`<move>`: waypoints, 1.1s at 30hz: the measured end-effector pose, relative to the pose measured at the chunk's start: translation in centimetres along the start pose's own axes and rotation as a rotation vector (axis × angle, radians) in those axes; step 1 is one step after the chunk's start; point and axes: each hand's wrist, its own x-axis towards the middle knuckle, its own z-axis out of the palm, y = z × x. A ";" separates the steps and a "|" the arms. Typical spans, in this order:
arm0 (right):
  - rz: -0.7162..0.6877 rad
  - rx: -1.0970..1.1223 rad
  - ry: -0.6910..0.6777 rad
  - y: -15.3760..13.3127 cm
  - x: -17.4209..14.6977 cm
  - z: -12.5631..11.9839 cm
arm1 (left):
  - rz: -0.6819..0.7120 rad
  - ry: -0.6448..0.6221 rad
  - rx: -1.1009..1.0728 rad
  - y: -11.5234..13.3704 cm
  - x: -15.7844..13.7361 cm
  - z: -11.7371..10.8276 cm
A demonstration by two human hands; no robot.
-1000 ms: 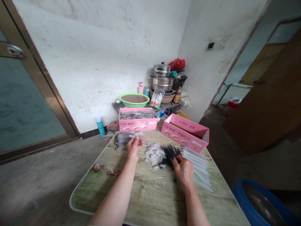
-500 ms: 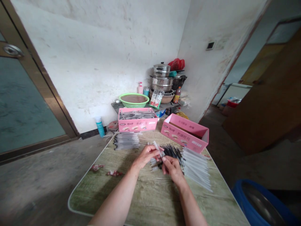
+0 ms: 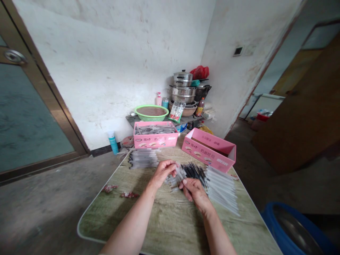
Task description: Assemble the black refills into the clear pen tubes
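Over the middle of the table, my right hand (image 3: 195,189) is closed in a pinch on the near end of a clear pen barrel (image 3: 181,173). My left hand (image 3: 165,171) is at its far end, thumb and fingers pressed together; what they grip is too small to make out. Small clear pieces (image 3: 173,183) lie under and between the hands. Just beyond my right hand is a heap of thin black pen parts (image 3: 196,171). Clear tubes (image 3: 222,191) lie side by side to the right. A row of clear pens with dark ends (image 3: 143,158) lies at the back left.
A pink box (image 3: 156,141) full of pens stands at the table's (image 3: 114,219) back edge. Another pink box (image 3: 209,150) sits right of it. Behind are a green basin (image 3: 151,112) and stacked pots (image 3: 183,92). A blue barrel (image 3: 276,216) stands at the right.
My left hand has drawn slightly left and its fingers have curled in. The clear barrel has tipped lower between the hands. My right hand has shifted slightly toward me.
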 end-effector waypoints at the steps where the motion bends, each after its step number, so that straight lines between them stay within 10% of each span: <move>1: -0.004 -0.033 0.012 -0.1 0.0 0.0 | -0.004 0.014 0.015 -0.1 0.1 0.0; 9: -0.286 -0.697 0.247 -0.8 -0.3 0.9 | -0.081 0.151 0.030 -1.5 0.5 -0.3; 19: -0.043 -0.073 0.101 0.2 0.2 0.6 | -0.005 -0.005 -0.065 0.4 -0.1 -0.3; 28: -0.357 -0.781 0.288 -0.5 -0.2 1.4 | -0.055 0.177 0.037 -1.5 0.6 -0.7; 33: -0.181 -0.488 0.239 0.0 0.1 1.1 | 0.011 0.155 0.032 -0.7 0.4 -0.5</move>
